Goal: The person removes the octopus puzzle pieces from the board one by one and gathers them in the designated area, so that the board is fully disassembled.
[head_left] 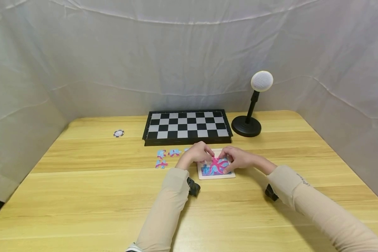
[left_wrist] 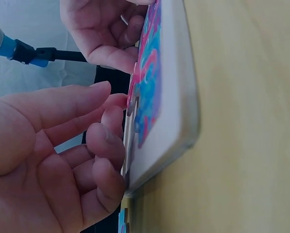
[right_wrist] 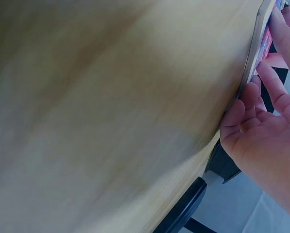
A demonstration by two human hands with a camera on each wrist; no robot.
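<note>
A shallow light-wooden puzzle tray [head_left: 217, 177] lies on the table, with a pink octopus picture [head_left: 216, 166] on blue and purple pieces partly filling it. My left hand [head_left: 199, 152] is over its left side; in the left wrist view a fingertip touches a slightly raised pink puzzle piece [left_wrist: 131, 94], and the thumb tip stands apart from it. From the right, my right hand [head_left: 239, 158] rests on the picture, thumb low and index finger higher. In the right wrist view its other fingers [right_wrist: 251, 94] curl by the tray's edge.
Loose puzzle pieces [head_left: 161, 163] lie left of the tray, one partly hidden by the left hand. Behind stands a black-framed checkerboard [head_left: 187, 126]. A microphone on a round-based stand [head_left: 246, 126] is at the back right, a poker chip [head_left: 118, 133] at the back left.
</note>
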